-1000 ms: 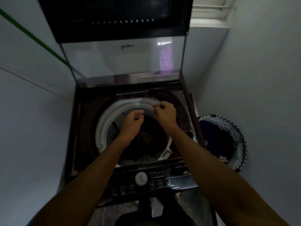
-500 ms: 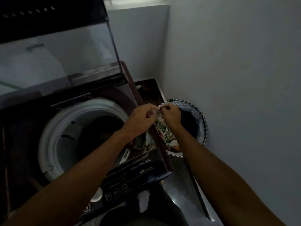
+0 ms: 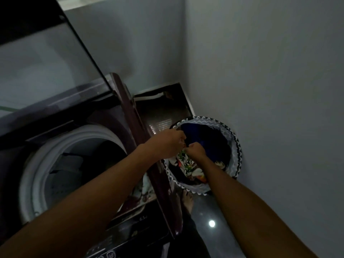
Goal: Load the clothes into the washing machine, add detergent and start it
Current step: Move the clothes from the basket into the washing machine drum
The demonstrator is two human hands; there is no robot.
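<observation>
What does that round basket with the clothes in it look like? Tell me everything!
The laundry basket is round, with a white rim edged in a black zigzag trim. It stands upright on the dark floor, in the corner between the washing machine and the wall. Inside lie a dark blue garment and a flowery, colourful one. Both hands reach over its opening.

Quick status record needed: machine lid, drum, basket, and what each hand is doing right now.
lid: glass lid raised, standing open
drum: washing machine drum open; contents too dark to tell
basket: laundry basket on the floor right of the machine, holds a dark blue cloth and a floral cloth
left hand: left hand over the basket's near rim, fingers curled; what it holds is unclear
right hand: right hand inside the basket, fist curled at the floral cloth
control panel: control panel at the machine's front edge, untouched
</observation>
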